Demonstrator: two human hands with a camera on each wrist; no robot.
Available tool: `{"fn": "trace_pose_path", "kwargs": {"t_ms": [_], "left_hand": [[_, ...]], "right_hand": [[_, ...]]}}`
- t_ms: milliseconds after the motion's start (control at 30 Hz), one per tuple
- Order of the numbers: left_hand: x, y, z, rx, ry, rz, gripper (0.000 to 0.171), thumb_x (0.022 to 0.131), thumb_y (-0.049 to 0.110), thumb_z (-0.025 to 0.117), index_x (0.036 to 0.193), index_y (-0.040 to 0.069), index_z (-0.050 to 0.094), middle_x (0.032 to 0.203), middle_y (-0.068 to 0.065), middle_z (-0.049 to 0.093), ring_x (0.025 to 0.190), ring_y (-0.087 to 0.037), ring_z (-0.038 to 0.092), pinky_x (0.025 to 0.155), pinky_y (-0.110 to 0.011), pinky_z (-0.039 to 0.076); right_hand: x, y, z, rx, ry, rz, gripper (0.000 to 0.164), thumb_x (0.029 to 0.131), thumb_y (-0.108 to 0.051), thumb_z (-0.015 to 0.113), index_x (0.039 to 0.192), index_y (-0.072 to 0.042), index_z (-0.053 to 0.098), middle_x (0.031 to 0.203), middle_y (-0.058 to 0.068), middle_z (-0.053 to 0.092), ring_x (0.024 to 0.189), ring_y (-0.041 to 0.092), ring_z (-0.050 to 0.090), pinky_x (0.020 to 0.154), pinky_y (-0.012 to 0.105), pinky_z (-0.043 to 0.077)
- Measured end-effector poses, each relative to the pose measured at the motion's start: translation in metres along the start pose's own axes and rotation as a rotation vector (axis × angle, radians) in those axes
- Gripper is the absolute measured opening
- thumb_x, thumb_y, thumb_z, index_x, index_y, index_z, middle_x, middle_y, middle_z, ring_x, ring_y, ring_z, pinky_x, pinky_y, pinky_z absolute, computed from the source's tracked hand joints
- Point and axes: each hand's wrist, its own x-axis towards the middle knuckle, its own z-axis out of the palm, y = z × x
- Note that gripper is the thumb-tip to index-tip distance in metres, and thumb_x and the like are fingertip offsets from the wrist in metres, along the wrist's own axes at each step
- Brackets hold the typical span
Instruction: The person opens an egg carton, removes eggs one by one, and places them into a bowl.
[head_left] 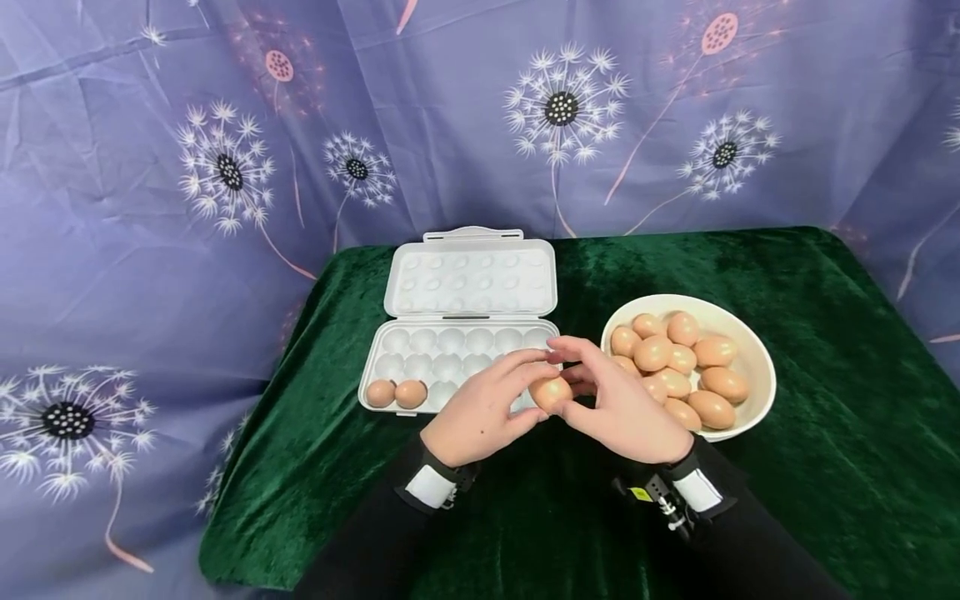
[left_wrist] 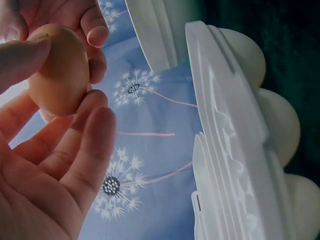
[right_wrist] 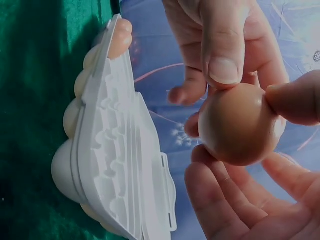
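Between my two hands, over the near right part of the egg carton, is a brown egg (head_left: 551, 393). The left hand (head_left: 483, 412) holds it from the left with thumb and fingers. From the right, my right hand (head_left: 626, 408) grips the same egg, thumb on the near side. Both wrist views show the egg (left_wrist: 60, 70) off the carton, with fingertips of both hands round it. The white plastic egg carton (head_left: 447, 365) lies with its lid up. One brown egg (head_left: 380, 393) and another (head_left: 410, 394) sit in its near row at the left end. The hands hide its near right cups.
A cream oval bowl (head_left: 763, 375) of brown eggs (head_left: 652, 353) stands to the right, partly behind the right hand. The carton's lid (head_left: 471, 279) leans back at the rear. Dark green velvet (head_left: 847, 400) covers the table, with a purple dandelion curtain (head_left: 465, 125) behind.
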Motion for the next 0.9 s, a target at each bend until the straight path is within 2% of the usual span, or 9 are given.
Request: {"fn": "trace_pose_path", "kwargs": {"t_ms": [133, 267, 367, 500, 700, 900], "left_hand": [[-0.007, -0.006, -0.004, -0.015, 0.036, -0.022, 0.043, 0.088, 0.017, 0.079, 0.128, 0.016, 0.062, 0.133, 0.001, 0.059, 0.123, -0.011, 0.055, 0.099, -0.028, 0.046], [-0.016, -0.015, -0.012, 0.045, 0.060, -0.063, 0.042, 0.086, 0.021, 0.082, 0.123, 0.019, 0.063, 0.121, 0.005, 0.062, 0.109, -0.011, 0.058, 0.091, -0.029, 0.049], [-0.028, -0.025, -0.020, 0.135, 0.066, -0.133, 0.042, 0.083, 0.026, 0.084, 0.121, 0.022, 0.065, 0.115, 0.007, 0.061, 0.100, -0.010, 0.059, 0.081, -0.029, 0.051], [-0.043, -0.039, -0.031, 0.236, 0.059, -0.219, 0.042, 0.081, 0.029, 0.087, 0.117, 0.024, 0.067, 0.109, 0.007, 0.060, 0.094, -0.012, 0.058, 0.076, -0.030, 0.050], [-0.063, -0.058, -0.042, 0.352, 0.055, -0.297, 0.040, 0.079, 0.029, 0.089, 0.114, 0.023, 0.071, 0.101, 0.005, 0.059, 0.089, -0.014, 0.057, 0.075, -0.033, 0.049], [-0.076, -0.072, -0.042, 0.425, 0.003, -0.309, 0.039, 0.082, 0.032, 0.086, 0.117, 0.022, 0.072, 0.102, 0.003, 0.058, 0.088, -0.017, 0.054, 0.075, -0.037, 0.047]], "right_hand": [[0.006, 0.001, 0.008, -0.004, -0.024, -0.008, 0.049, 0.097, -0.016, 0.069, 0.142, -0.021, 0.050, 0.137, -0.005, 0.054, 0.107, 0.013, 0.064, 0.088, 0.037, 0.055], [0.012, 0.002, 0.015, -0.104, -0.017, -0.029, 0.040, 0.097, -0.018, 0.068, 0.136, -0.022, 0.057, 0.129, -0.007, 0.057, 0.106, 0.012, 0.063, 0.088, 0.037, 0.054], [0.014, 0.003, 0.018, -0.164, -0.001, -0.033, 0.037, 0.097, -0.018, 0.067, 0.133, -0.021, 0.059, 0.126, -0.007, 0.058, 0.106, 0.015, 0.063, 0.087, 0.039, 0.054], [0.015, 0.005, 0.020, -0.186, 0.008, -0.028, 0.033, 0.098, -0.017, 0.066, 0.130, -0.021, 0.061, 0.121, -0.008, 0.059, 0.103, 0.019, 0.063, 0.086, 0.039, 0.054], [0.018, 0.009, 0.023, -0.194, -0.003, -0.060, 0.029, 0.099, -0.020, 0.066, 0.128, -0.020, 0.062, 0.123, -0.009, 0.059, 0.102, 0.014, 0.062, 0.086, 0.039, 0.054], [0.021, 0.012, 0.027, -0.194, 0.003, -0.067, 0.028, 0.099, -0.020, 0.067, 0.126, -0.019, 0.062, 0.122, -0.009, 0.059, 0.102, 0.015, 0.062, 0.085, 0.039, 0.054]]}}
